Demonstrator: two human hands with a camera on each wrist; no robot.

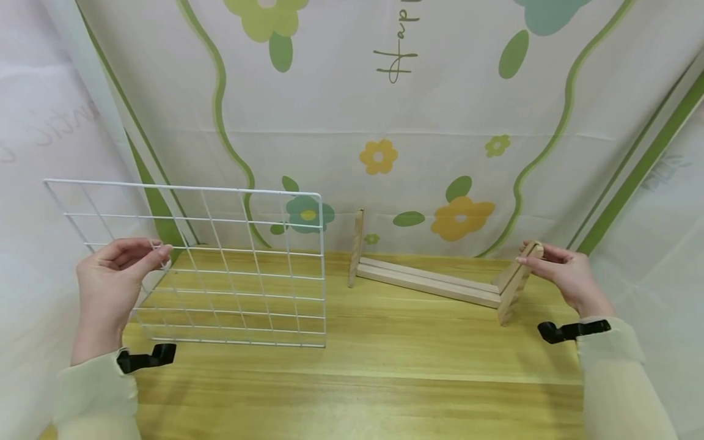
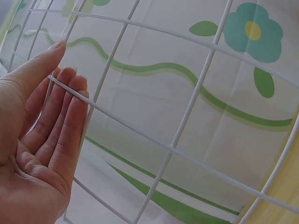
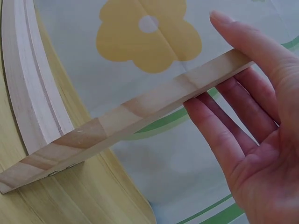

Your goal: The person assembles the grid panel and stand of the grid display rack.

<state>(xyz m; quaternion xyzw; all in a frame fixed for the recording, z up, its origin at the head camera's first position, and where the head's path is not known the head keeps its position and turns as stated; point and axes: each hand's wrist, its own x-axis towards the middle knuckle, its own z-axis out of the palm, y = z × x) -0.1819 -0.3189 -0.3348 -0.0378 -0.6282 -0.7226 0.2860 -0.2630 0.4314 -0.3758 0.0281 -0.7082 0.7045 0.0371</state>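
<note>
A white wire grid panel stands upright on the left of the table. My left hand pinches one of its wires near the left side; in the left wrist view the fingers reach behind the wire with the thumb in front. To the right lies a wooden stand, a grooved bar between two upright end pieces. My right hand holds the top of its right end piece, thumb on one side and fingers on the other. Two small metal fasteners show low on that piece.
The wood-grain table runs under both things. A white cloth backdrop printed with flowers and green wavy lines rises behind the table, and white cloth hangs at both sides. Black straps sit around both wrists.
</note>
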